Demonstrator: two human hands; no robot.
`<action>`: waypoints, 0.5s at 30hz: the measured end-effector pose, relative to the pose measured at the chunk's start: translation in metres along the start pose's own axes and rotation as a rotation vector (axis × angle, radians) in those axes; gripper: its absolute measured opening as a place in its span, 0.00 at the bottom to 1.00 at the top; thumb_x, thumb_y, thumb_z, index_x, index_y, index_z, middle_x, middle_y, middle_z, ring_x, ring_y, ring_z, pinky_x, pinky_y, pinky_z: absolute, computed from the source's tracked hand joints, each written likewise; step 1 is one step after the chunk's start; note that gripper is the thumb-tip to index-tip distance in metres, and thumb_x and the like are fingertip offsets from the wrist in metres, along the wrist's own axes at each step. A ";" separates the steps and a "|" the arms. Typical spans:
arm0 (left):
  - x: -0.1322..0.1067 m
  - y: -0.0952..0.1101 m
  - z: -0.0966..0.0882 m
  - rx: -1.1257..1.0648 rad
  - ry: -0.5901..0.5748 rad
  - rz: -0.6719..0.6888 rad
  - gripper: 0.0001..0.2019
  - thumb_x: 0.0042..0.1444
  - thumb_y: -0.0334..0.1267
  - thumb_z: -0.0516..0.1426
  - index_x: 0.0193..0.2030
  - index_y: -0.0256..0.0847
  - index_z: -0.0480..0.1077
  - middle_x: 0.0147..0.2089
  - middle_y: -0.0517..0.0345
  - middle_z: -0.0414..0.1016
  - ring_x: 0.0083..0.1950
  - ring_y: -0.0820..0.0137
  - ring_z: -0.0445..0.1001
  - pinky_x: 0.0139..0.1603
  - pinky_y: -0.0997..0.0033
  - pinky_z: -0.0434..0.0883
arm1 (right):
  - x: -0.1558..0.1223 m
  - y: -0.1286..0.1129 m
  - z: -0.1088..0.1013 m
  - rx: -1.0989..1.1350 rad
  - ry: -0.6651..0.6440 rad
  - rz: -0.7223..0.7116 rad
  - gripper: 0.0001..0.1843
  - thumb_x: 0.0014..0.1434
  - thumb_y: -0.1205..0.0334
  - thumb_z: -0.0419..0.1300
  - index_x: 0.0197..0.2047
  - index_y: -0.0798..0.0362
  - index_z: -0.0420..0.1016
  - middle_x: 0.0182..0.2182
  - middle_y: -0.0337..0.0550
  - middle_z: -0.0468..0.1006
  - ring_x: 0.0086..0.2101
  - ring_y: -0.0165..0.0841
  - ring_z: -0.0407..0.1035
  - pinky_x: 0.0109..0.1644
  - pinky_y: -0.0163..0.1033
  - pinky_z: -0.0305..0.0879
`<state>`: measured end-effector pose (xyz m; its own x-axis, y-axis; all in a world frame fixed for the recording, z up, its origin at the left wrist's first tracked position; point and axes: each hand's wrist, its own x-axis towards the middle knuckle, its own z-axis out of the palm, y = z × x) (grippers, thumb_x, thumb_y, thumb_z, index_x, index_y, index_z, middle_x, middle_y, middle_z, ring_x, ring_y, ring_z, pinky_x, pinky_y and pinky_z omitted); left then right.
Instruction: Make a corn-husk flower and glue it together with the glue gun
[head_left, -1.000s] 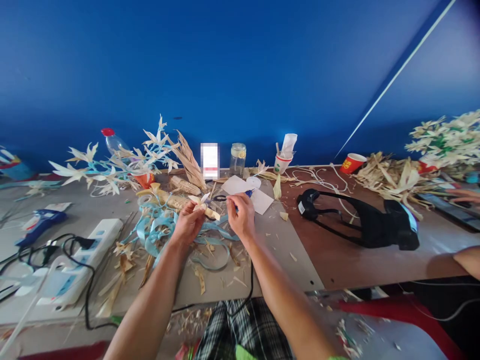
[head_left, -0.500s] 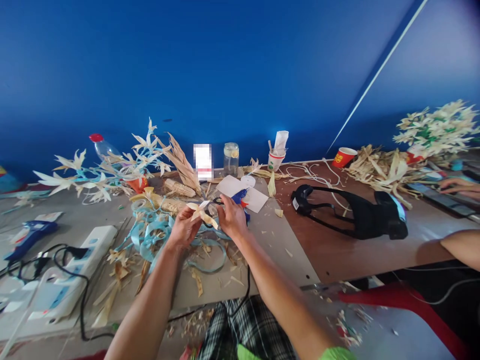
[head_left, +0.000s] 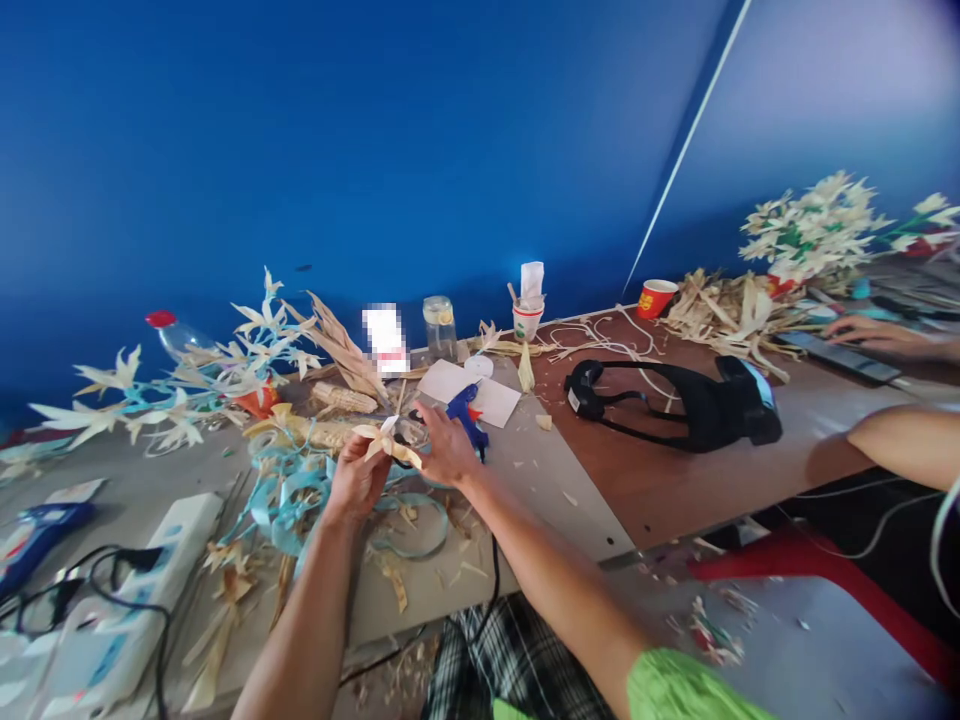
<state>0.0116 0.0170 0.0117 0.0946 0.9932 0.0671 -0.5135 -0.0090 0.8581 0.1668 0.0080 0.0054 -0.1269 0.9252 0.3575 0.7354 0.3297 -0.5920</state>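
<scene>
My left hand (head_left: 358, 482) is closed on a small corn husk flower (head_left: 388, 440), pinching it at its base. Pale, pointed petals spread out above the fingers. Close by on the right, my right hand (head_left: 450, 448) has its thumb and forefinger apart; the thumb is at the tip of one petal, and I cannot tell whether it touches. Just beyond that hand lies a blue glue gun (head_left: 469, 420) on white paper (head_left: 504, 402). Light blue ribbon (head_left: 281, 490) is heaped to the left of my hands, with corn cobs (head_left: 343, 397) behind it.
Husk flowers on blue stems (head_left: 161, 395) stand at left, near a power strip (head_left: 142, 590) and another glue gun (head_left: 41, 535). A glass jar (head_left: 439, 328) and paper cup (head_left: 528, 322) line the wall. Right are a black head strap device (head_left: 697, 402) and another person's hand (head_left: 874, 332).
The view has turned a little to the right. My right thumb and forefinger are spread wider beside the flower, and its petals now face up more openly in my left hand.
</scene>
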 end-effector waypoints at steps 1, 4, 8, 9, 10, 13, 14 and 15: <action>0.000 0.000 0.001 -0.003 0.006 0.001 0.13 0.34 0.32 0.69 0.25 0.38 0.70 0.23 0.64 0.72 0.26 0.78 0.70 0.30 0.77 0.68 | 0.000 0.000 0.000 0.011 -0.004 -0.015 0.38 0.55 0.48 0.57 0.64 0.55 0.53 0.52 0.55 0.69 0.49 0.44 0.66 0.52 0.50 0.61; -0.001 0.001 0.003 -0.029 0.054 0.005 0.13 0.33 0.31 0.69 0.25 0.38 0.70 0.24 0.64 0.73 0.26 0.77 0.71 0.31 0.77 0.69 | 0.000 -0.001 -0.002 0.116 0.092 -0.016 0.37 0.54 0.51 0.58 0.64 0.55 0.55 0.51 0.55 0.67 0.46 0.42 0.66 0.49 0.48 0.64; 0.000 0.001 0.000 -0.058 0.087 0.001 0.14 0.34 0.30 0.69 0.27 0.38 0.70 0.26 0.63 0.74 0.27 0.78 0.72 0.32 0.78 0.69 | -0.002 -0.008 -0.019 0.376 0.445 0.039 0.28 0.56 0.55 0.55 0.60 0.54 0.59 0.49 0.52 0.65 0.33 0.32 0.65 0.39 0.42 0.66; 0.001 0.001 -0.001 -0.063 0.083 -0.004 0.14 0.34 0.30 0.69 0.28 0.37 0.70 0.26 0.64 0.74 0.27 0.78 0.72 0.32 0.79 0.68 | -0.003 -0.010 -0.023 0.427 0.517 0.030 0.26 0.57 0.55 0.55 0.58 0.53 0.60 0.47 0.51 0.65 0.31 0.31 0.63 0.39 0.41 0.66; 0.001 0.000 -0.003 -0.069 0.080 -0.006 0.14 0.35 0.30 0.69 0.29 0.37 0.70 0.25 0.65 0.73 0.27 0.79 0.71 0.31 0.80 0.68 | -0.004 -0.012 -0.027 0.467 0.573 0.024 0.24 0.57 0.55 0.55 0.56 0.53 0.62 0.45 0.49 0.65 0.31 0.30 0.63 0.39 0.42 0.66; 0.002 -0.002 -0.008 -0.097 0.070 -0.020 0.15 0.35 0.30 0.69 0.30 0.37 0.69 0.25 0.66 0.72 0.26 0.81 0.70 0.31 0.81 0.67 | -0.008 -0.015 -0.031 0.566 0.666 0.025 0.21 0.59 0.52 0.52 0.53 0.52 0.62 0.43 0.47 0.65 0.34 0.31 0.64 0.42 0.42 0.66; 0.002 -0.002 -0.008 -0.102 0.063 -0.030 0.15 0.35 0.30 0.68 0.30 0.38 0.69 0.25 0.66 0.72 0.26 0.80 0.70 0.31 0.81 0.66 | -0.009 -0.016 -0.031 0.589 0.679 0.025 0.21 0.59 0.51 0.51 0.53 0.52 0.61 0.43 0.48 0.65 0.35 0.32 0.64 0.42 0.41 0.66; 0.002 -0.003 -0.008 -0.103 0.062 -0.037 0.15 0.35 0.30 0.68 0.30 0.38 0.69 0.25 0.66 0.72 0.26 0.80 0.70 0.31 0.80 0.66 | -0.009 -0.016 -0.031 0.602 0.685 0.026 0.21 0.60 0.50 0.50 0.53 0.52 0.61 0.44 0.48 0.65 0.36 0.32 0.65 0.42 0.41 0.66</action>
<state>0.0061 0.0198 0.0055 0.0641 0.9979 0.0023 -0.5959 0.0364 0.8022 0.1765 -0.0117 0.0340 0.4496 0.6830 0.5757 0.2365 0.5305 -0.8140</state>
